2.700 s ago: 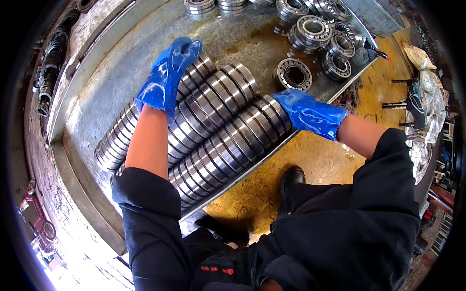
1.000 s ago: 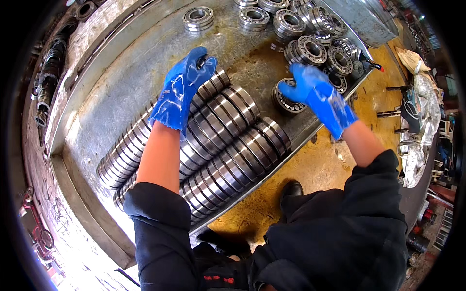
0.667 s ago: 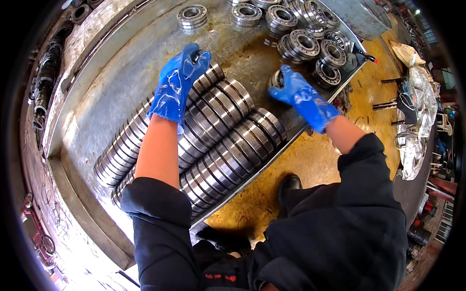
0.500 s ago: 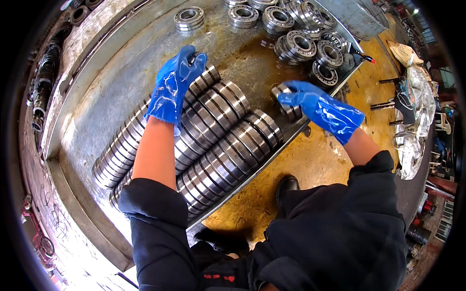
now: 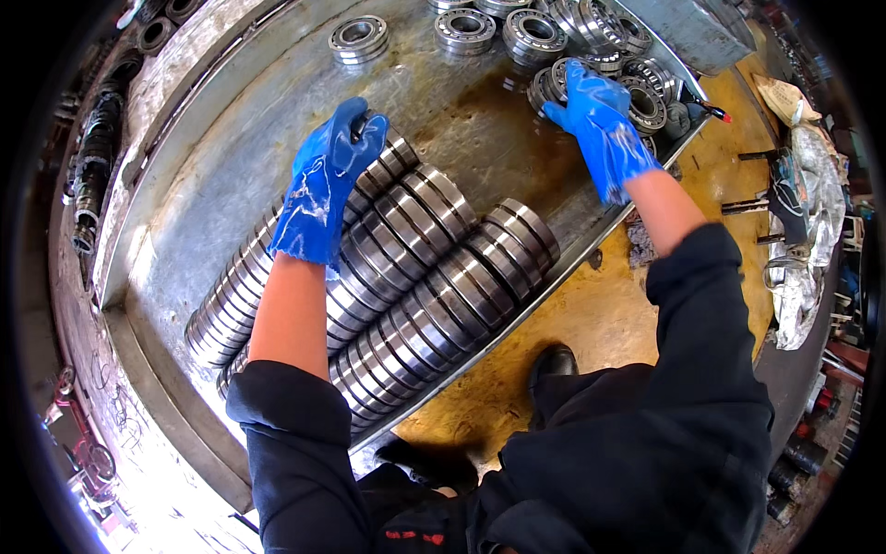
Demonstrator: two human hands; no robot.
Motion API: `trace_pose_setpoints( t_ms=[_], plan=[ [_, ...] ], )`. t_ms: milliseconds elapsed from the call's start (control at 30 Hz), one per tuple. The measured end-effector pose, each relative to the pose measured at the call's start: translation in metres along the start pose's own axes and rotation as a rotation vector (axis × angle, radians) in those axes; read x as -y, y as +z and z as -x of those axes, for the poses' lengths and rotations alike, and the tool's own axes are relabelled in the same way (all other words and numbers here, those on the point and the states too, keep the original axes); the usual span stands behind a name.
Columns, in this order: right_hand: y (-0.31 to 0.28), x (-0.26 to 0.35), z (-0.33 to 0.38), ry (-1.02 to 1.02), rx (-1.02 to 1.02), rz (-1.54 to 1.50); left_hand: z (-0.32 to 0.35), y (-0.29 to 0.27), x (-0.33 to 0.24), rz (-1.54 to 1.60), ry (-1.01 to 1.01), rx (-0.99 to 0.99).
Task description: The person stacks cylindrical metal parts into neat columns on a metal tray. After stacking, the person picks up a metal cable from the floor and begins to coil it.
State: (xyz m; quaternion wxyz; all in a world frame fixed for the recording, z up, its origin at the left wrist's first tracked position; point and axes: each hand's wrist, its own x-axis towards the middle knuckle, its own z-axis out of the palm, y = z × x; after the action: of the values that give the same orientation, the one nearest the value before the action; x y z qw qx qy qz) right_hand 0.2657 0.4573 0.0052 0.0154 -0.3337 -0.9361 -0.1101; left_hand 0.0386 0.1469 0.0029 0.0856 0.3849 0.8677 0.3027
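Three long rows of shiny steel bearing rings, packed face to face on edge, are laid diagonally across the grey sheet-metal bench. The left hand, in a blue rubber glove, is rested flat with fingers spread loosely on the far end of the leftmost row, nothing being gripped. To the right of the rows, near the bench's far corner, a cluster of assembled steel roller bearings is laid flat. The right hand, likewise gloved in blue, is closed over one bearing at the cluster's near edge.
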Motion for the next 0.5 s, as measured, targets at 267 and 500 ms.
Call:
trace_pose_setpoints(
  t_ms=[267,500],
  plan=[
    [0.008,0.052,-0.003,0.001,0.118,-0.089,-0.002,-0.001,0.001,-0.041,-0.057,0.02],
    [-0.041,0.108,0.018,-0.152,0.465,-1.653,-0.002,-0.006,-0.003,-0.006,-0.035,0.027]
  ],
)
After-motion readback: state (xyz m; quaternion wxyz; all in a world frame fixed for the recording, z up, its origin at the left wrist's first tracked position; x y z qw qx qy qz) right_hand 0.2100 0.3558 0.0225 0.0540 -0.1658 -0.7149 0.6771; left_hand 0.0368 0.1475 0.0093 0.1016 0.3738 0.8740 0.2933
